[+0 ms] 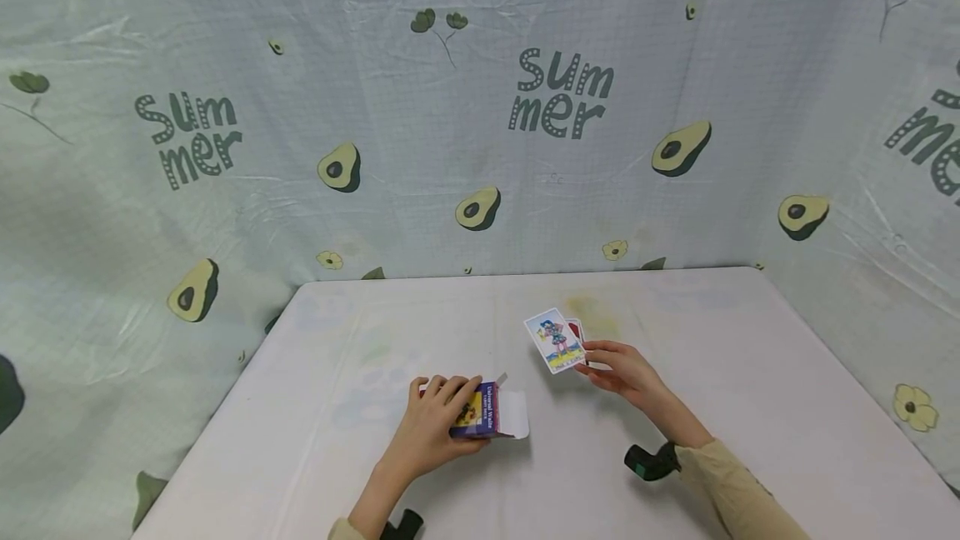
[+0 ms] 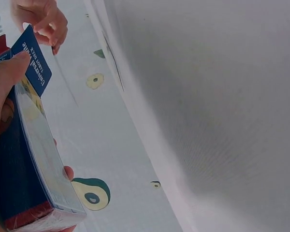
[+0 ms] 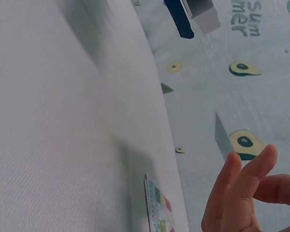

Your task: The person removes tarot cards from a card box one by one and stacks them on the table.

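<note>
My left hand (image 1: 438,423) grips a blue and yellow tarot card box (image 1: 487,411) from above, left of the table's middle. Its end flap (image 1: 513,415) hangs out toward the right; lettering on the box reads "Universal Waite Tarot Deck". In the left wrist view the thumb lies along the box side (image 2: 12,164). My right hand (image 1: 626,373) pinches a tarot card (image 1: 555,342) by its edge, its picture of a standing figure facing up. Partly hidden behind it is another card (image 1: 575,328) with red on it. The right wrist view shows cards (image 3: 157,208) lying on the table, below the held one.
A white cloth covers the table (image 1: 360,340). Behind and beside it hangs a pale curtain (image 1: 420,107) printed with avocados and lettering. Dark wrist cameras (image 1: 651,463) sit on both forearms, close to the tabletop.
</note>
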Available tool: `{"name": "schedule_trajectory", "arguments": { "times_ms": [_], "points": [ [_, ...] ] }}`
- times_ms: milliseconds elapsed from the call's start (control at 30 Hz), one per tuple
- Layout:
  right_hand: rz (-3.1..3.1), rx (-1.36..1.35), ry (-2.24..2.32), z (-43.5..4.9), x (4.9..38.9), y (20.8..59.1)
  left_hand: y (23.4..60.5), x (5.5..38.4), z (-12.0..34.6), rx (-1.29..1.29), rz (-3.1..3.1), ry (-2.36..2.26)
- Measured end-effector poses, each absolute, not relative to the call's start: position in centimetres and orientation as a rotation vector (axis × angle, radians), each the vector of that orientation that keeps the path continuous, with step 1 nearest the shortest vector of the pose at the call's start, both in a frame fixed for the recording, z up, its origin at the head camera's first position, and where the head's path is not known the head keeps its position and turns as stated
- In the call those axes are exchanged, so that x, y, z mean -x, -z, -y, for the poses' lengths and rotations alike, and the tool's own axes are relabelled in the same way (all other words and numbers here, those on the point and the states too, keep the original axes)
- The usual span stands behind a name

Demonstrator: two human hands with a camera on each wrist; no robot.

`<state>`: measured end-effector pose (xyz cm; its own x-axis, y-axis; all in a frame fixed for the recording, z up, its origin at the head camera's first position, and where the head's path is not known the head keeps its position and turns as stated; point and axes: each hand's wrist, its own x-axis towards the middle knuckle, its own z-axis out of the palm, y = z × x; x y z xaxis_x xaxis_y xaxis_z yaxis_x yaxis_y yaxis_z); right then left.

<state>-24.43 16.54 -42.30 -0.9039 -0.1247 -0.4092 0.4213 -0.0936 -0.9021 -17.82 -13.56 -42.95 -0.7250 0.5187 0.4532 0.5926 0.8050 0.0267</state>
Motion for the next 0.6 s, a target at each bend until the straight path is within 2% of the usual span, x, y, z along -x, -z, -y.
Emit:
{"name": "schedule_trajectory", "arguments": {
  "times_ms": [600],
  "points": [
    [-1.786,-0.332,2.110,-16.4,25.5,43.3,42.9,17.9,13.6,0.821,2.561,0.223]
  ]
}}
